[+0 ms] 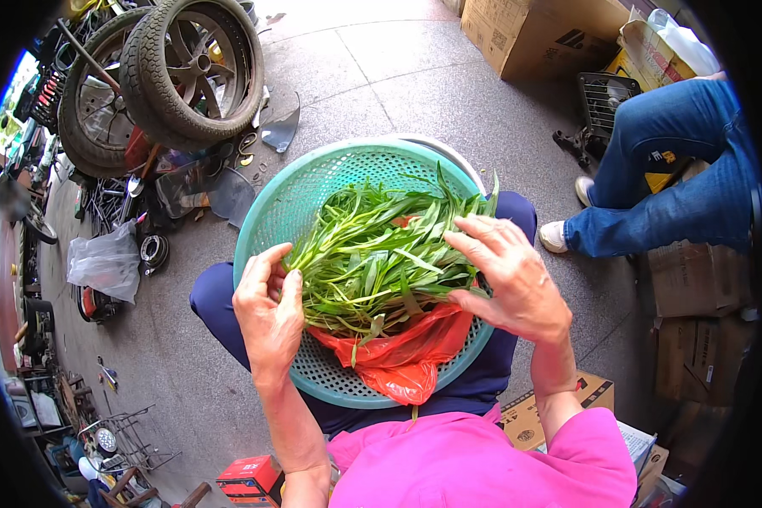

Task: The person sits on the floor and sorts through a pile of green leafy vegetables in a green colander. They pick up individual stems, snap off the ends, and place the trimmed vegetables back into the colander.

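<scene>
A green plastic colander basket [273, 190] rests on my lap between my knees. A heap of long-leaved green vegetables [381, 254] lies inside it, stems mostly to the left and leaf tips to the right. Under the heap's near side a crumpled red plastic bag [394, 362] spreads over the basket's holes. My left hand [270, 311] pinches a bunch of stems between thumb and fingers at the left side. At the right, my right hand [508, 279] is spread with thumb and fingers apart, its fingertips against the leaves. Behind the basket shows part of a pale round rim [447, 152].
Motorcycle wheels with tyres [193, 70] stand at upper left, among metal parts and a clear plastic bag [105, 260]. A seated person's jeans-clad legs [660, 159] are on the right. Cardboard boxes [540, 38] stand upper right and lower right; a red box [247, 476] is lower left.
</scene>
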